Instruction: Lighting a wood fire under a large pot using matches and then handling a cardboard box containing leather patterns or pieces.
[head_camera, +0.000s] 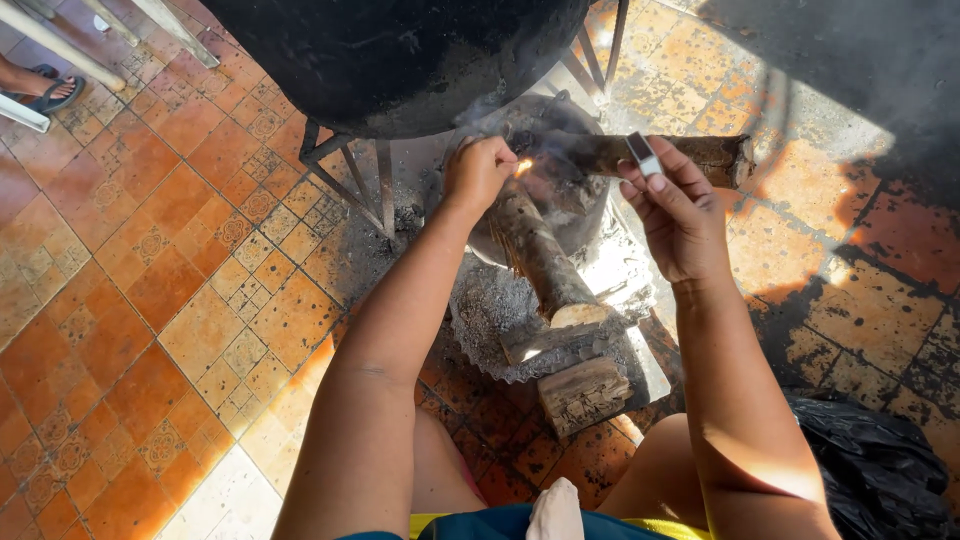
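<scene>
Match: lit match (521, 166), small flame at its tip, pinched between fingertips of left hand (478, 172); held low over the firewood, just under the pot's belly. The stick itself is too small to make out, only the glow.
Left hand: fingers pressed together around the match, knuckles up, arm stretched forward.
Right hand: right hand (680, 215) raised beside the logs, thumb and fingers pinching a matchbox (644, 154); palm faces the camera.
Matchbox: small, flat, rectangular; pale face with a dark edge; any print too small to tell.
Hidden / cut off: big black pot (400, 55) is cropped by the top edge, rim out of sight; its soot-black underside covers the back of the hearth. Smoke hazes the top right corner. Glare from sunlight washes out the ground right of the ash.
Firewood: one long log (540, 255) runs from the flame toward the camera; a second log (690, 152) lies crosswise behind the right hand, partly hidden by it; two short split pieces (580, 390) lie nearest the knees.
Ash: grey ash bed (480, 310) under the logs, on what looks like a crumpled metal sheet.
Stand: metal pot stand legs (350, 170) rise left of the fire, more legs at upper right.
Floor: orange patterned tile floor (150, 270), sooted near the hearth.
Around: black plastic bag (880, 470) at lower right; a sandalled foot (45, 90) of another person at upper left; white cloth (555, 510) at the lap, bottom edge.
</scene>
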